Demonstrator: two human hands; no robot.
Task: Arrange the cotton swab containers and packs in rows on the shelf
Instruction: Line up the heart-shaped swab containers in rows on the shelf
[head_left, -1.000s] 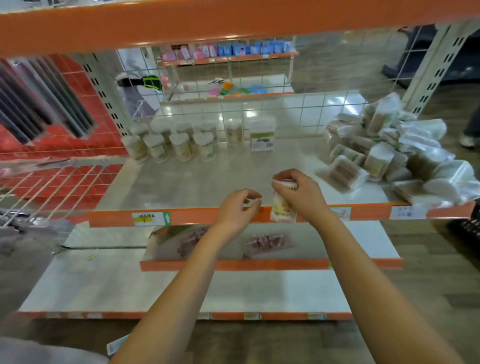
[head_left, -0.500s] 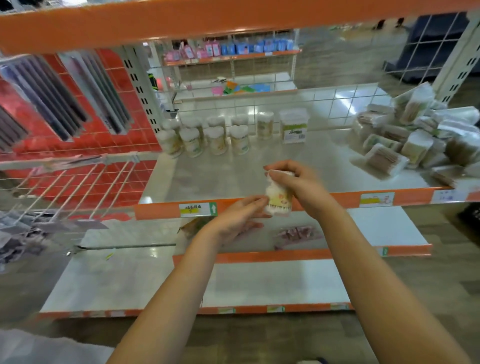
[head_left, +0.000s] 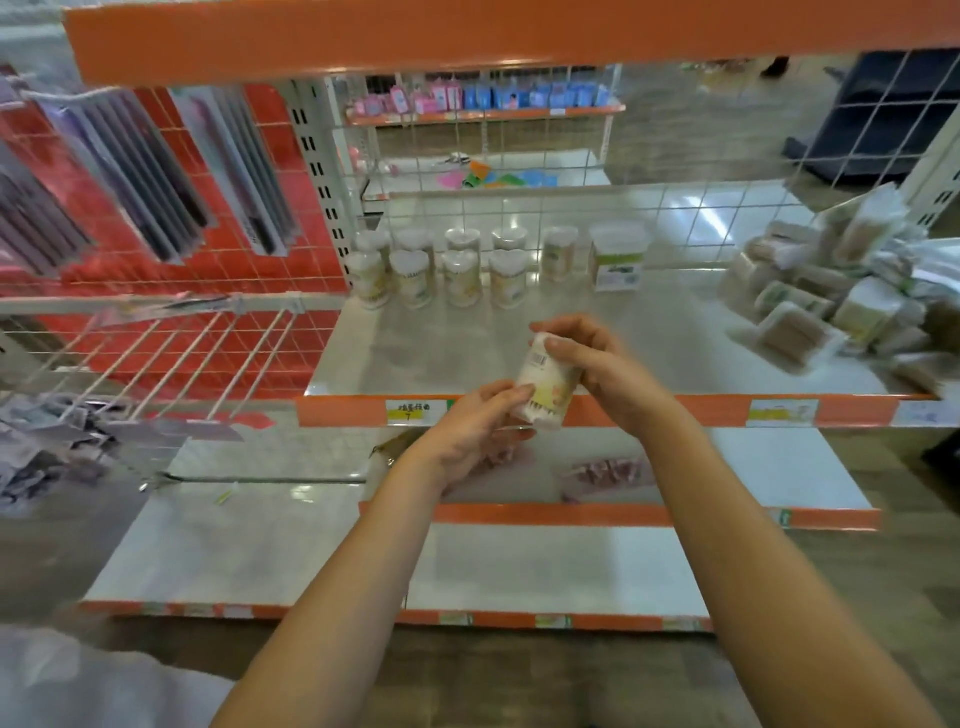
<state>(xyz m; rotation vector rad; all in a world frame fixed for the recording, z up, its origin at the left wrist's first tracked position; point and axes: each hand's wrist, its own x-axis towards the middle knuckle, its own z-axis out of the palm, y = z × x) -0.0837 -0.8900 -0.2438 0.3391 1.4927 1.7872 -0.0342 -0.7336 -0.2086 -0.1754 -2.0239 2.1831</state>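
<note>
A small round cotton swab container with a white and yellow label is held tilted in front of the shelf edge. My right hand grips its top and side. My left hand supports its lower left side with the fingertips. At the back left of the shelf stand two rows of similar round containers, with one taller round container and a square box to their right. A loose pile of swab packs lies at the shelf's right end.
A wire grid backs the shelf, and an orange beam runs overhead. Left of the shelf hang packaged items on a red grid with wire pegs. Lower shelves hold a few small packs.
The view has shifted left, so the shelf now sits further right in frame. My left hand has risen and closed onto the container, which both hands now hold tilted.
</note>
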